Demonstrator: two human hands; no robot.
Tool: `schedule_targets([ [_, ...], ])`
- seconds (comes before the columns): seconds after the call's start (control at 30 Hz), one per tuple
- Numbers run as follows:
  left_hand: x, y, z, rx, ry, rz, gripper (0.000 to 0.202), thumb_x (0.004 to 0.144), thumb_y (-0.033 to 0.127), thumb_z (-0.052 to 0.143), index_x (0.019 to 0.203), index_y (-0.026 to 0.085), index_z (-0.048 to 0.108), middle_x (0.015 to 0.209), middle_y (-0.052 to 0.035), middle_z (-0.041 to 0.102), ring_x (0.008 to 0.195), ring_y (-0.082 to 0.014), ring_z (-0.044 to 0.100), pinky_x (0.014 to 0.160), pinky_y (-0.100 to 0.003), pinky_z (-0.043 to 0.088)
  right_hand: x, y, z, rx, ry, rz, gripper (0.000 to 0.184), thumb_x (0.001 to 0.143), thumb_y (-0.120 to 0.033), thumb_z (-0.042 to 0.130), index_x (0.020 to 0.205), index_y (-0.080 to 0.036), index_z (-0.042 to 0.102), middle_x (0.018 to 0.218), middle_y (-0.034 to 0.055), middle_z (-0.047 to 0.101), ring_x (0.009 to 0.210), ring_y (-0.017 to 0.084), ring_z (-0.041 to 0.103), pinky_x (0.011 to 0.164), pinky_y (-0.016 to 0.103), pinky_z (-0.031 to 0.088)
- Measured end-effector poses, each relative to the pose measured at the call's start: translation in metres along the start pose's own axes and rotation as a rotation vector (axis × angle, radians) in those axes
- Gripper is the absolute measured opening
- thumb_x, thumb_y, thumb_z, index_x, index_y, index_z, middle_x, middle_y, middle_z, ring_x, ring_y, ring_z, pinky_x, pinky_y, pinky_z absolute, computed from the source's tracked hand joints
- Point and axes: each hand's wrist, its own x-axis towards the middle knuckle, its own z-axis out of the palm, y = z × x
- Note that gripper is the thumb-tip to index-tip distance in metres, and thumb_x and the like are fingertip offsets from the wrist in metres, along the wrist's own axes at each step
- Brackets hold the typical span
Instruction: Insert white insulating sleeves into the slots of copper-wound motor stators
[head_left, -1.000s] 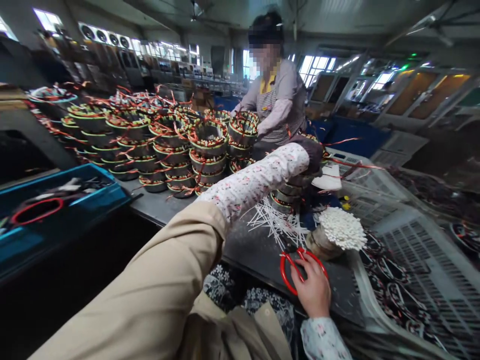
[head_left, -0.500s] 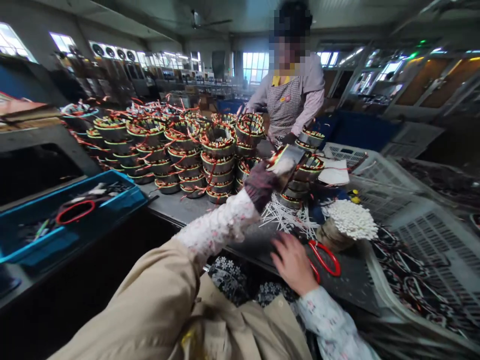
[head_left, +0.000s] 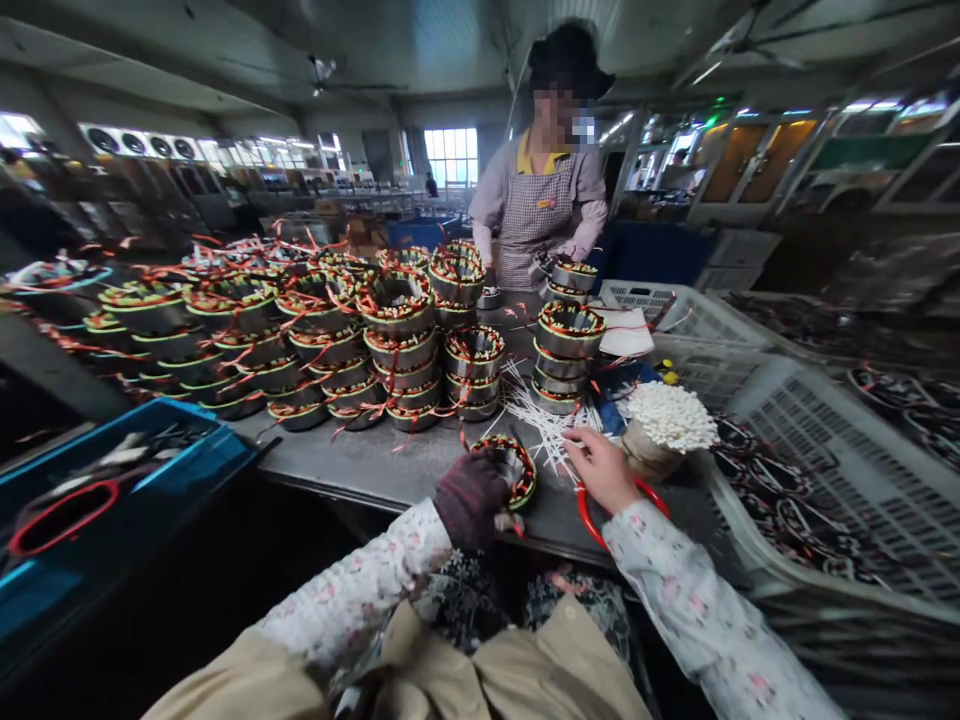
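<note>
We can't see most of the red-handled scissors (head_left: 589,530) — the right hand (head_left: 601,470) and its floral sleeve (head_left: 675,585) lie over them. The left hand (head_left: 471,498) hides part of the wound stator (head_left: 519,470). The blue tray (head_left: 112,470) runs off the left edge, its contents too dark for us to tell, and the white plastic crate (head_left: 825,450) runs off the right.

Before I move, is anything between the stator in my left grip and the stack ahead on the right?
Yes: loose white strips lie on the bench between the stator in your left hand and that stack.
</note>
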Motion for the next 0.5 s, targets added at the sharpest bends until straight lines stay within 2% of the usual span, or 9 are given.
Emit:
schedule_targets([
  [0.1, 0.001, -0.005, 0.008, -0.113, -0.058, 0.086, 0.028, 0.064, 0.053, 0.078, 0.081, 0.031, 0.079, 0.073, -0.0058, 0.074, 0.084, -0.0306, 0.074, 0.106, -0.047, 0.055, -0.040, -0.009, -0.012, 0.119, 0.144, 0.111, 0.040, 0.098, -0.046, 0.045, 0.095, -0.017, 0.072, 0.096, 0.0115, 0.075, 0.082, 0.021, 0.072, 0.071, 0.033, 0.060],
  [0.17, 0.003, -0.006, 0.014, -0.218, -0.014, 0.022, 0.020, 0.069, 0.047, 0.074, 0.079, 0.030, 0.079, 0.074, -0.0055, 0.076, 0.087, -0.0294, 0.075, 0.105, -0.045, 0.056, -0.061, -0.013, -0.015, 0.258, 0.308, 0.252, 0.040, 0.092, -0.054, 0.056, 0.089, -0.017, 0.071, 0.088, 0.0105, 0.075, 0.074, 0.021, 0.071, 0.067, 0.032, 0.058],
  [0.2, 0.004, -0.006, 0.017, -0.275, 0.024, -0.043, 0.020, 0.076, 0.046, 0.068, 0.079, 0.029, 0.079, 0.076, -0.0051, 0.077, 0.088, -0.0270, 0.075, 0.101, -0.040, 0.058, -0.068, -0.013, -0.017, 0.319, 0.402, 0.330, 0.041, 0.088, -0.057, 0.062, 0.085, -0.017, 0.070, 0.084, 0.0097, 0.074, 0.071, 0.020, 0.070, 0.066, 0.031, 0.057],
  [0.23, 0.004, -0.006, 0.020, -0.332, 0.063, -0.119, 0.030, 0.085, 0.046, 0.057, 0.081, 0.025, 0.079, 0.079, -0.0052, 0.077, 0.087, -0.0239, 0.075, 0.095, -0.035, 0.060, -0.074, -0.012, -0.019, 0.357, 0.492, 0.401, 0.042, 0.083, -0.059, 0.066, 0.083, -0.017, 0.069, 0.080, 0.0089, 0.073, 0.068, 0.019, 0.068, 0.064, 0.031, 0.056],
  [0.3, 0.005, -0.007, 0.025, -0.423, 0.134, -0.281, 0.062, 0.102, 0.045, 0.022, 0.090, 0.019, 0.077, 0.087, -0.0074, 0.078, 0.086, -0.0182, 0.076, 0.085, -0.029, 0.062, -0.078, -0.004, -0.023, 0.357, 0.621, 0.506, 0.047, 0.079, -0.064, 0.067, 0.081, -0.017, 0.065, 0.074, 0.0069, 0.069, 0.063, 0.017, 0.062, 0.061, 0.030, 0.053],
  [0.33, 0.005, -0.009, 0.027, -0.481, 0.185, -0.362, 0.077, 0.104, 0.044, 0.005, 0.104, 0.012, 0.075, 0.090, -0.0087, 0.078, 0.086, -0.0164, 0.076, 0.083, -0.028, 0.062, -0.079, 0.002, -0.026, 0.343, 0.670, 0.549, 0.049, 0.079, -0.066, 0.064, 0.081, -0.017, 0.063, 0.071, 0.0054, 0.066, 0.060, 0.015, 0.059, 0.060, 0.029, 0.051],
  [0.37, 0.003, -0.010, 0.029, -0.557, 0.258, -0.443, 0.085, 0.103, 0.044, -0.006, 0.115, 0.010, 0.071, 0.097, -0.0099, 0.078, 0.089, -0.0156, 0.076, 0.086, -0.029, 0.062, -0.078, 0.009, -0.028, 0.333, 0.708, 0.582, 0.050, 0.079, -0.067, 0.062, 0.082, -0.017, 0.061, 0.071, 0.0047, 0.065, 0.060, 0.015, 0.058, 0.060, 0.029, 0.051],
  [0.43, -0.008, -0.011, 0.033, -0.688, 0.455, -0.580, 0.075, 0.105, 0.050, 0.000, 0.132, 0.016, 0.062, 0.118, -0.0090, 0.075, 0.107, -0.0181, 0.073, 0.093, -0.035, 0.062, -0.074, 0.023, -0.034, 0.315, 0.796, 0.602, 0.047, 0.077, -0.064, 0.062, 0.082, -0.017, 0.059, 0.070, 0.0031, 0.061, 0.060, 0.014, 0.055, 0.060, 0.029, 0.049],
  [0.5, -0.030, -0.005, 0.037, -0.683, 0.605, -0.603, 0.054, 0.106, 0.053, 0.023, 0.138, 0.025, 0.057, 0.132, -0.0045, 0.069, 0.119, -0.0222, 0.068, 0.098, -0.040, 0.060, -0.067, 0.035, -0.040, 0.307, 0.880, 0.552, 0.041, 0.073, -0.057, 0.066, 0.081, -0.018, 0.058, 0.070, 0.0021, 0.059, 0.061, 0.013, 0.054, 0.059, 0.028, 0.048],
])
